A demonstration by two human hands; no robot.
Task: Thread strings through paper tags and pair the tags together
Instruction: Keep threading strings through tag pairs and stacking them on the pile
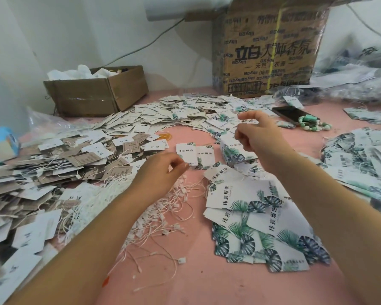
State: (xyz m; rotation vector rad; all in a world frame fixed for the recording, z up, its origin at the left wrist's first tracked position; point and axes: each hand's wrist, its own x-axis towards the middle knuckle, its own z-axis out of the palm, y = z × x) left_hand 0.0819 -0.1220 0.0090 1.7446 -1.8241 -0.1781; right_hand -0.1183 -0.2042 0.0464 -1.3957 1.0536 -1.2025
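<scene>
Table [185, 282] bears a box [268, 51] at the back. Before the box, tags [262, 216] lie heaped, loose strings [167, 208] further out. Left hand [161, 172] and right hand [257, 133] hover there, fingers curled in pinches; whether they hold string, I can't tell.

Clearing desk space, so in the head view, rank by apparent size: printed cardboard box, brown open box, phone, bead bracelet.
1. printed cardboard box
2. brown open box
3. phone and bead bracelet: look alike, left unranked
</scene>
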